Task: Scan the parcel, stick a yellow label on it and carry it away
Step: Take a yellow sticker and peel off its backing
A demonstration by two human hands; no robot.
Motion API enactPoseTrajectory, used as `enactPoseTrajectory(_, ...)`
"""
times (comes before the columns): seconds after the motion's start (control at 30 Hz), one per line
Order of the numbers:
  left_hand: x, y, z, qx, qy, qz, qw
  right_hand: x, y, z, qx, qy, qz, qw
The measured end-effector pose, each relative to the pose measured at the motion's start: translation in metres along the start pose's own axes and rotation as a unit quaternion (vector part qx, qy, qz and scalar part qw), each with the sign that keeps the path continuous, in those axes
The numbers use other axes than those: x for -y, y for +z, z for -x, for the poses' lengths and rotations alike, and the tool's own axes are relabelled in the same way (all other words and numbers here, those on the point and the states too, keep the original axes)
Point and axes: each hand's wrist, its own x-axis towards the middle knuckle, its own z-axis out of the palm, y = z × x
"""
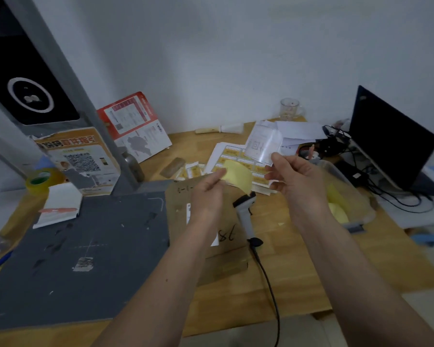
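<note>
A flat brown cardboard parcel (226, 221) lies on the wooden desk under my forearms, with "98" written on it and a white tag partly hidden by my left arm. My left hand (208, 189) pinches a plain yellow label (238, 175) above the parcel. My right hand (293, 174) holds up a clear backing sheet (262, 144), apart from the label. A white and black handheld scanner (246, 216) lies on the parcel's right edge, its cable trailing toward me.
A grey scanning pad (85, 251) with a metal post fills the left. A sheet of yellow labels (233, 156), papers and a glass mug (290, 108) lie behind. A clear bin (346, 196) with yellow scraps and a black monitor (391, 139) stand right.
</note>
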Motion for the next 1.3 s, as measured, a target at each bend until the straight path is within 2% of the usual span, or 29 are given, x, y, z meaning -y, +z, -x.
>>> enactPoseTrajectory(0.13,0.015,0.05,-0.007,0.113,-0.031,-0.038,0.992,0.003,-0.041,-0.013,-0.058,-0.003,0.007,0.998)
enactPoseTrajectory(0.3,0.034,0.116,-0.017,0.189,-0.073,-0.053,0.978,0.004,-0.099,-0.032,-0.108,-0.017,0.05,0.993)
enactPoseTrajectory(0.5,0.057,0.181,-0.027,0.219,-0.11,-0.057,0.968,-0.006,-0.149,-0.049,-0.115,0.01,0.088,0.989)
enactPoseTrajectory(0.67,0.064,0.207,-0.027,0.242,-0.13,-0.058,0.96,-0.011,-0.174,-0.058,-0.119,0.023,0.096,0.988)
enactPoseTrajectory(0.83,0.066,0.206,-0.029,0.23,-0.136,-0.065,0.961,-0.019,-0.178,-0.063,-0.104,0.02,0.104,0.989)
enactPoseTrajectory(1.03,0.046,0.169,-0.039,0.119,-0.154,-0.005,0.981,-0.024,-0.151,-0.07,-0.032,-0.077,0.192,0.978)
enactPoseTrajectory(1.1,0.036,0.147,-0.045,0.102,-0.164,0.0,0.981,-0.028,-0.137,-0.07,0.015,-0.134,0.251,0.958)
enactPoseTrajectory(1.2,0.025,0.114,-0.046,0.102,-0.177,0.018,0.979,-0.038,-0.119,-0.068,0.072,-0.241,0.349,0.903)
enactPoseTrajectory(1.3,0.019,0.084,-0.042,0.082,-0.178,0.062,0.979,-0.046,-0.098,-0.063,0.102,-0.304,0.35,0.88)
